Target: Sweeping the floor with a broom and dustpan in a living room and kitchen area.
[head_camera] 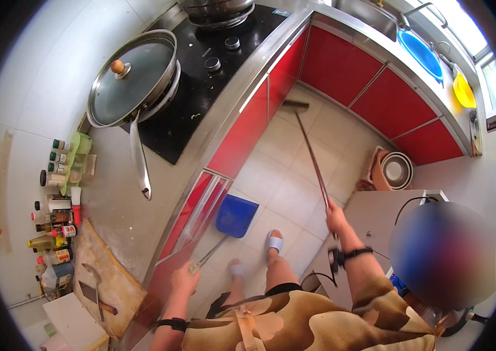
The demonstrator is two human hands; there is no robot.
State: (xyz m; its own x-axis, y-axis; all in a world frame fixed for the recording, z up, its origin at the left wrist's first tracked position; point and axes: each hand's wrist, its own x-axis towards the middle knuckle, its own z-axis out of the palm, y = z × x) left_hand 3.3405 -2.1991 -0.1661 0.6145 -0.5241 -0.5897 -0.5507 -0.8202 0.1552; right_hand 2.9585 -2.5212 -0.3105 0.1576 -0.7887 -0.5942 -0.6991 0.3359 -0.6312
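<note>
My left hand grips the handle of a long-handled dustpan. Its blue pan rests on the tiled floor beside the red lower cabinets. In my right hand is the reddish-brown stick of a broom. The dark broom head lies on the floor at the far end, close to the corner where the cabinets meet. The broom head and the pan are well apart. No separate dirt can be made out on the floor.
A lidded frying pan sits on the black cooktop, its handle pointing toward the counter edge. A cleaver and a ladle lie on a wooden cutting board. Nested basins stand right of the floor, beyond a white cabinet.
</note>
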